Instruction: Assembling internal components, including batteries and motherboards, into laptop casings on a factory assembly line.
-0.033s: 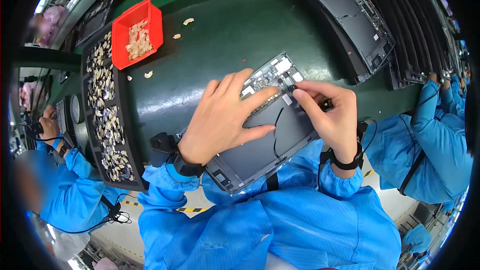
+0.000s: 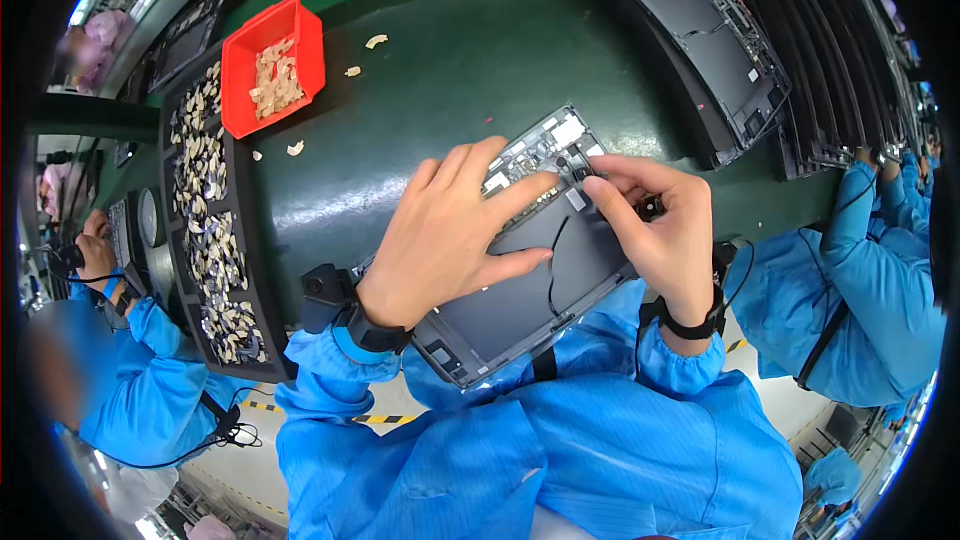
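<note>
Head view: the left hand lies flat, fingers spread, on the open dark device chassis at the green table's near edge. The right hand pinches a small black part just beyond the left fingertips

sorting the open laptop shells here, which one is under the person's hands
The dark shell at the near table edge: the left hand lies flat on it and the right hand pinches at its top edge. The other shell lies untouched at the far right.
</note>
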`<state>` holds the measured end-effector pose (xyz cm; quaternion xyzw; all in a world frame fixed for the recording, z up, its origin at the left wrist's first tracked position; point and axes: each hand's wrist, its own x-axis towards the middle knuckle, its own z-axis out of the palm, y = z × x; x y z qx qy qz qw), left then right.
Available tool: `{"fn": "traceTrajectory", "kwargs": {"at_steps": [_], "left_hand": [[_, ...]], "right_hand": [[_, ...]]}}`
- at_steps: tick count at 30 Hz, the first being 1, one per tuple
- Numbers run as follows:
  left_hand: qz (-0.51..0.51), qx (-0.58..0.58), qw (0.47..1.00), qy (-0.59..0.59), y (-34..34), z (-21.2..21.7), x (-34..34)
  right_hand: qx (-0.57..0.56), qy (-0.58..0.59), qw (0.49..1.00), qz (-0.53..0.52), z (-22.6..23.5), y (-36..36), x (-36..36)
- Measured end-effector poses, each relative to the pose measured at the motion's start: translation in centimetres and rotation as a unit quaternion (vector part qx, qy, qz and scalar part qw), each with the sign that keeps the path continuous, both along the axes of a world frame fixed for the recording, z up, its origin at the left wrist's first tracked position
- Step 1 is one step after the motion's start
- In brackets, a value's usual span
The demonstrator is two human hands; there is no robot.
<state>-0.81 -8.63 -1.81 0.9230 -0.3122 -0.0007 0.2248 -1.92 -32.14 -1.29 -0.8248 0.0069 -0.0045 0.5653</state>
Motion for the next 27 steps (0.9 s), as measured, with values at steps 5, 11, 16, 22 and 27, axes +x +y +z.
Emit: {"fn": "traceTrajectory", "kwargs": {"at_steps": [5, 11, 16, 22, 27], "left_hand": [[0.006, -0.013, 1.0, 0.014, 0.2, -0.2, 0.5], [0.01, -0.015, 1.0, -0.02, 0.5, -0.9, 0.2], [0.013, -0.026, 0.999, -0.013, 0.7, -1.3, 0.3], [0.015, -0.014, 0.999, -0.036, 0.8, -1.1, 0.2], [0.023, -0.021, 0.997, -0.069, 0.9, -1.3, 0.1]], "right_hand": [[-0.046, 0.015, 0.999, 0.011, -0.3, 1.1, 1.1], [-0.052, 0.021, 0.998, 0.008, -1.0, 1.3, 1.8], [-0.033, 0.04, 0.999, 0.005, -1.2, 1.4, 2.1], [-0.049, 0.043, 0.998, 0.023, -1.1, 1.4, 2.1], [-0.036, 0.053, 0.998, 0.025, -1.4, 1.7, 2.1]]}}
